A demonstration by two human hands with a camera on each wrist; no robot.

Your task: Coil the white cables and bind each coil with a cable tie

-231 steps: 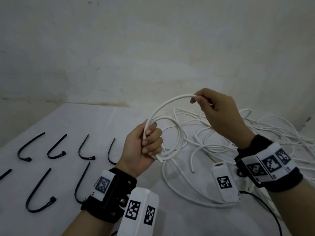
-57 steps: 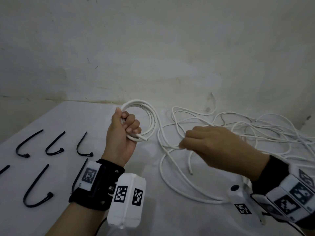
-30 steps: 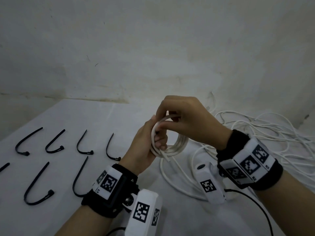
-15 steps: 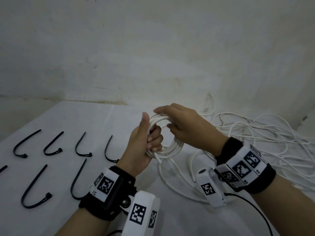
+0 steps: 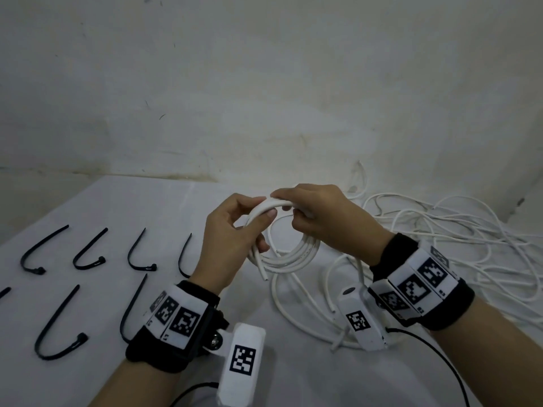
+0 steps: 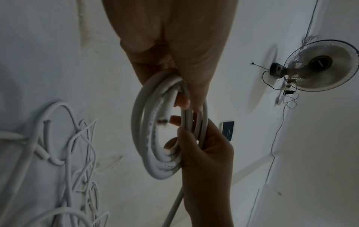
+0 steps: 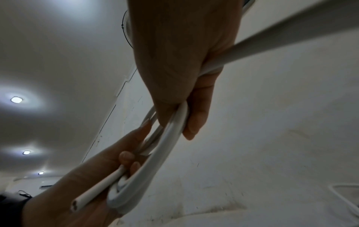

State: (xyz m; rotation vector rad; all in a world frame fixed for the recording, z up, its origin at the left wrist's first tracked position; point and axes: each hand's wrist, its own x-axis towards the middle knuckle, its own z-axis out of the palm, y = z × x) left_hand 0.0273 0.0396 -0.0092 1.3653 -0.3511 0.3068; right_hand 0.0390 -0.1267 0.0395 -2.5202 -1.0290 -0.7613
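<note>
- Step: coiling. Round coil of thick white plastic cable point(image 5: 289, 254) held above the pale desk point(image 5: 123, 207), not yet tied.
- L hand point(image 5: 232, 239): grip closed round coil's left side, thumb on top.
- R hand point(image 5: 326, 221): knuckles up, grip pinching the top strand, laying a loop on.
- Next, I'd judge: wind in the trailing tail, keep L clamp, then R fetches a black curved plastic cable tie point(image 5: 88, 254) from the row at left.
- Loose white cable tangle point(image 5: 458, 239) lies on desk at right.
</note>
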